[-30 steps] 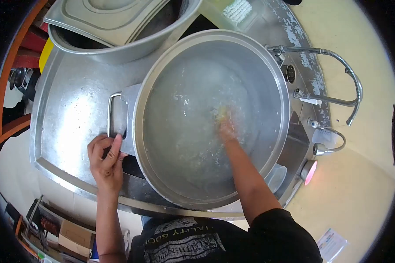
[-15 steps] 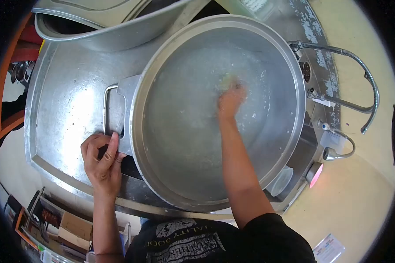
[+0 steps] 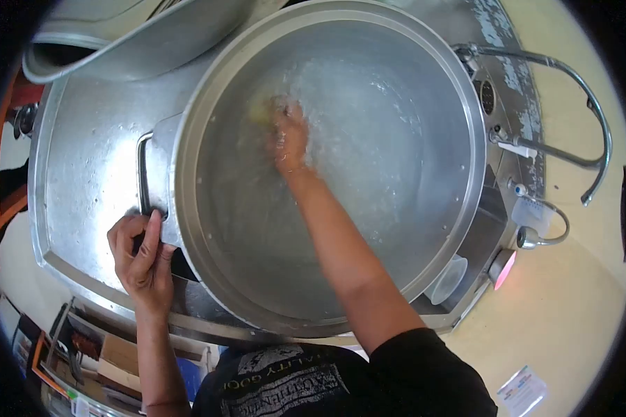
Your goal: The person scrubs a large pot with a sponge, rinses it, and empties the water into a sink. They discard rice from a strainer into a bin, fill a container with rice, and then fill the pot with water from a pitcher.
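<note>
A black T-shirt [image 3: 355, 389] lies below both hands, the left hand [image 3: 142, 257] and the right hand [image 3: 290, 135]. Its short sleeve [image 3: 417, 354] ends above the right elbow. The print, nearest the hands first, shows a pale grey emblem [image 3: 271, 360], yellowish capitals [image 3: 268, 373] partly reading "ALITY GOO", then a worn-looking grey block of lettering [image 3: 285, 397], only partly legible.

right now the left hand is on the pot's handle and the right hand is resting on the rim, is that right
Not quite: the head view shows the right hand down in the water, not resting on the rim. The left hand is on the pot's handle.
</note>
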A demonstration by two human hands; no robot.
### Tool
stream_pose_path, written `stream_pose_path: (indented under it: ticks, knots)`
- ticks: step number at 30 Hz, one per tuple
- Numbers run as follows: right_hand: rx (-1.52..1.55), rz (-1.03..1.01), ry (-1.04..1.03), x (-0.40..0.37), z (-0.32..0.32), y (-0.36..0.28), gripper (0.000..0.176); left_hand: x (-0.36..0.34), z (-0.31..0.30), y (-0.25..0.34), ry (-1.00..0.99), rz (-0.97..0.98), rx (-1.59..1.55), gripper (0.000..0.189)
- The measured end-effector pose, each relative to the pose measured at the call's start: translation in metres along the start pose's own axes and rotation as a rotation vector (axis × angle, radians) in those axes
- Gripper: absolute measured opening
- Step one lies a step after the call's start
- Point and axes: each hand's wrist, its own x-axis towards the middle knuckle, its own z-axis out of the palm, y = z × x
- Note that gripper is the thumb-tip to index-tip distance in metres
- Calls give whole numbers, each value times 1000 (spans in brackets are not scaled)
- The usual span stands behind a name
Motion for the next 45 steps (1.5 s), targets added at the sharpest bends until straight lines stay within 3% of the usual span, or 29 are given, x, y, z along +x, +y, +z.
stream_pose_path:
  ticks: [1,3,4,6,8,10,12,14,15,20,21,23,24,26,27,29,30,32,33,38,40,42,44,45]
  knots:
    - [2,1,19,2,-6,6,48,0,0,1,-5,6,8,42]
    - [-713,-160,-48,7,-21,22,41,-3,0,-2,-17,-4,-5,42]
    - [-708,-158,-31,15,-33,25,41,-1,1,-2,-26,-35,-14,42]
    - [-689,61,-118,32,-57,30,36,3,2,3,-2,-3,8,41]
    - [-458,330,-108,34,-71,43,37,2,0,2,-13,-16,-3,40]
    - [-204,349,219,14,-91,36,37,1,0,3,-17,-12,1,41]
    - [-572,466,206,10,-97,84,35,1,1,1,-10,-22,-57,40]
    - [-779,236,275,-19,-110,127,31,2,0,1,-9,8,-68,38]
    - [-787,238,277,-34,-112,120,31,2,-1,0,-9,7,-78,38]
    - [-1188,701,166,-121,-122,69,42,1,-2,1,-25,-19,-136,35]
    - [-1193,699,167,-122,-119,66,42,1,-2,0,-26,-16,-128,35]
    - [-494,1122,611,-119,-106,75,34,2,-3,-1,-37,-13,-127,35]
    - [-492,1110,619,-115,-99,108,34,2,-3,-1,-43,-18,-129,36]
    - [-1142,732,332,-99,-90,187,32,3,-3,-1,-51,-42,-139,38]
    - [-1146,729,327,-83,-96,167,32,3,-3,-1,-61,-33,-116,40]
    - [-555,741,582,-43,-120,89,36,2,-3,0,-70,-43,-95,45]
    - [-566,742,572,-34,-120,100,36,1,-2,0,-75,-55,-100,45]
    - [-763,639,304,-18,-122,126,40,0,0,-1,-59,-62,-83,46]
    - [-767,631,300,-9,-120,124,40,1,0,-1,-54,-70,-83,46]
    - [-79,102,54,13,-83,92,49,4,-1,2,-34,-71,-107,45]
    - [-1103,36,-165,18,-59,16,51,4,-1,3,-34,-59,-102,44]
    - [-990,58,-331,15,-26,-12,52,5,-1,2,-37,-33,-95,44]
    - [-657,80,-127,-5,18,-8,50,4,-1,3,-22,-48,-97,43]
    - [-651,81,-337,-10,10,-24,49,3,0,2,-33,-56,-79,42]
